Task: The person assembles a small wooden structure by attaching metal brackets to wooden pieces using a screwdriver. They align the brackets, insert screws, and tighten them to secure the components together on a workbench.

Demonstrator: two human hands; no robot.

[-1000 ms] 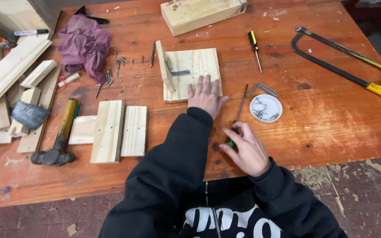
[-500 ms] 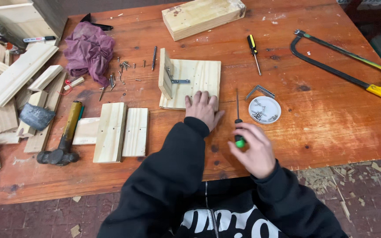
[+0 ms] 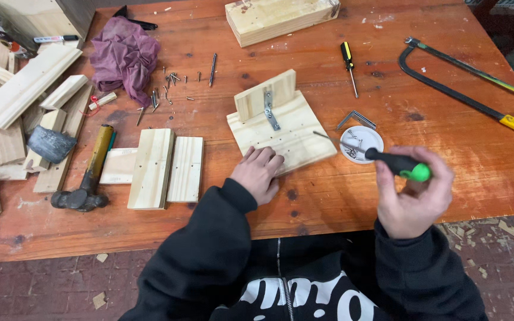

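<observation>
My left hand [image 3: 258, 172] rests flat on the near edge of a pale wooden board [image 3: 292, 134], fingers together. A smaller wooden piece [image 3: 266, 95] stands upright at the board's far side, joined by a metal bracket [image 3: 270, 111]. My right hand [image 3: 414, 193] grips a screwdriver with a black and green handle [image 3: 398, 165]. Its thin shaft points left, with the tip over the board's right part. A small white dish of screws [image 3: 361, 142] lies just behind the screwdriver.
On the orange wooden table [image 3: 328, 208] lie a hammer [image 3: 87, 172], flat planks [image 3: 162, 169], loose nails [image 3: 168, 89], a purple rag [image 3: 123, 56], a yellow-handled screwdriver [image 3: 348, 62], a hacksaw [image 3: 470, 86], a wooden block [image 3: 280, 18] and offcuts [image 3: 13, 101] at the left.
My right hand lifted the green-handled screwdriver off the table and swung its shaft toward the board. The board now sits turned, with the upright piece at its far side. My left hand stays on the near edge.
</observation>
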